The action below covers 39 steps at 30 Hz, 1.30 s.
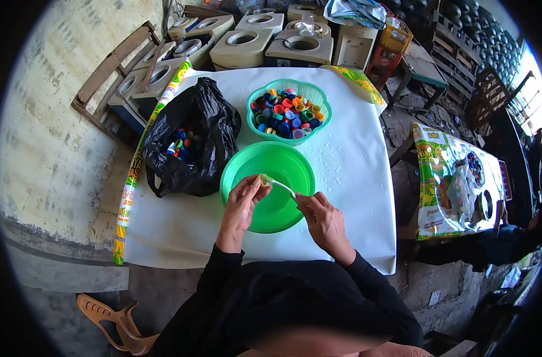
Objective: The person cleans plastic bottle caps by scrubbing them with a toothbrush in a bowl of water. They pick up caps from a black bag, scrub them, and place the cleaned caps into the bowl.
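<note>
Black sleeves (226,271) lie nearest. The left hand (240,205) pinches a yellow cap (264,180). The right hand (321,217) is clenched on a brush (284,188), with a green basin (253,160) beneath both.

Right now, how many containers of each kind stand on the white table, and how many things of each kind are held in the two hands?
Green basin: 1
Teal basket, filled with caps: 1
Black bag: 1
Yellow cap, in the left hand: 1
Thin white tool, in the right hand: 1
Total: 5

basin (250,166): bright green
basket (318,98): teal, mixed-colour caps
bag (208,119): black
tablecloth (348,178): white
sleeves (223,268): black
</note>
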Tool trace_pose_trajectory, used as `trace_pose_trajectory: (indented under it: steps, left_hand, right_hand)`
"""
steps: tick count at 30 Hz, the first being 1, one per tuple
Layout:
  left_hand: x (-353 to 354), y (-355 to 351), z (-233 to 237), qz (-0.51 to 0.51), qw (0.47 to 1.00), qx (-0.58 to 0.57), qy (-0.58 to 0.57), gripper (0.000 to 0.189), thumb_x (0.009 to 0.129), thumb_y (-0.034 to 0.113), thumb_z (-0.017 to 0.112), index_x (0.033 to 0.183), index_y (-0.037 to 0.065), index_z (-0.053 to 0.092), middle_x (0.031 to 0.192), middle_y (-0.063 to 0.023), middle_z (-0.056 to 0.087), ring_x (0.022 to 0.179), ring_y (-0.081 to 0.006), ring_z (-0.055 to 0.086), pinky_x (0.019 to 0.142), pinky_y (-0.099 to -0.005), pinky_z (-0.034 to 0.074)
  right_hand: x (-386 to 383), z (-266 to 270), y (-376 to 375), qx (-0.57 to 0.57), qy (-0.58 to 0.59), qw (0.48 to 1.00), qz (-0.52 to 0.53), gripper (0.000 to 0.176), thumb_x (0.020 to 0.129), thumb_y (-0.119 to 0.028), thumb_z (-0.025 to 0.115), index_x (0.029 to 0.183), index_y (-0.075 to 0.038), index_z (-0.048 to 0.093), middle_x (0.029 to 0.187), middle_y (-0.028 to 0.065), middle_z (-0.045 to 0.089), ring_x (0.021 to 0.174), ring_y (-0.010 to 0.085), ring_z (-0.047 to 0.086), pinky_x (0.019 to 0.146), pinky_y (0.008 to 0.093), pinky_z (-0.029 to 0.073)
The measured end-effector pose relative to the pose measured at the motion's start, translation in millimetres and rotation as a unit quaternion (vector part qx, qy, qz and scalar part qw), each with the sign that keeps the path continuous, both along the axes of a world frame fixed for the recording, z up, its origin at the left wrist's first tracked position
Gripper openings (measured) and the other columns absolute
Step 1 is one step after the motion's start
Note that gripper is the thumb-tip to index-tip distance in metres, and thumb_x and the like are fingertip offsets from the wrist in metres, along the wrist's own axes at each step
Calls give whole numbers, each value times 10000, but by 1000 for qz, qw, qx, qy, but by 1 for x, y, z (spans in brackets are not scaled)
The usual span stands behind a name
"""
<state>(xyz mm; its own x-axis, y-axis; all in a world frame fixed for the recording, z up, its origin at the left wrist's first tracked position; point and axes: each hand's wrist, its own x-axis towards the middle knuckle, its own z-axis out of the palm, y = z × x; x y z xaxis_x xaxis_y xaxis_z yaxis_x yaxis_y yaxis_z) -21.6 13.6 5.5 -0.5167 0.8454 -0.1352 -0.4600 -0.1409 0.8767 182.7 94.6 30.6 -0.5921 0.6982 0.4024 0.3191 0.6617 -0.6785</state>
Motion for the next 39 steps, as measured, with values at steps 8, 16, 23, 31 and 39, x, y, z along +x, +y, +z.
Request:
trace_pose_trajectory:
  steps: [8, 16, 23, 31, 39]
  left_hand:
    - [2, 1, -1, -6, 1000, 0, 1, 236, 1010, 134, 591, 1196, -6, 626, 1058, -89, 681, 948, -174, 674, 873, -269, 556]
    - [0, -2, 0, -14, 1000, 14, -21, 220, 1006, 122, 593, 1178, -10, 635, 1070, -111, 686, 945, -179, 680, 859, -267, 564]
    - [2, -5, 3, -14, 1000, -3, -6, 235, 1011, 138, 586, 1180, -23, 614, 1085, -158, 688, 922, -168, 688, 840, -237, 568]
    - [3, -5, 6, -17, 1000, -4, -19, 213, 1013, 118, 577, 1160, -28, 628, 1076, -158, 692, 918, -179, 685, 845, -257, 571]
    - [5, -5, 6, -8, 1000, -2, 0, 244, 1020, 146, 569, 1191, -17, 626, 1062, -119, 688, 929, -171, 687, 836, -247, 567]
  right_hand:
    - [8, -6, -1, 13, -41, 999, -8, 194, 938, -179, 645, 1125, -185, 697, 848, 59, 604, 649, 308, 640, 540, 428, 491]
    - [9, -5, 4, 40, -48, 998, -2, 260, 904, -139, 676, 1152, -213, 708, 820, 39, 578, 592, 256, 618, 499, 387, 461]
    - [10, 1, -2, 62, -18, 998, -22, 262, 910, -147, 670, 1165, -203, 702, 836, 38, 582, 621, 250, 631, 501, 394, 463]
    - [12, 1, -4, 44, -16, 999, -16, 261, 935, -152, 645, 1187, -204, 689, 843, 45, 577, 642, 262, 624, 506, 403, 461]
    - [14, 1, -5, 66, -12, 997, -22, 255, 920, -135, 659, 1167, -192, 693, 824, 39, 563, 624, 251, 612, 490, 393, 447]
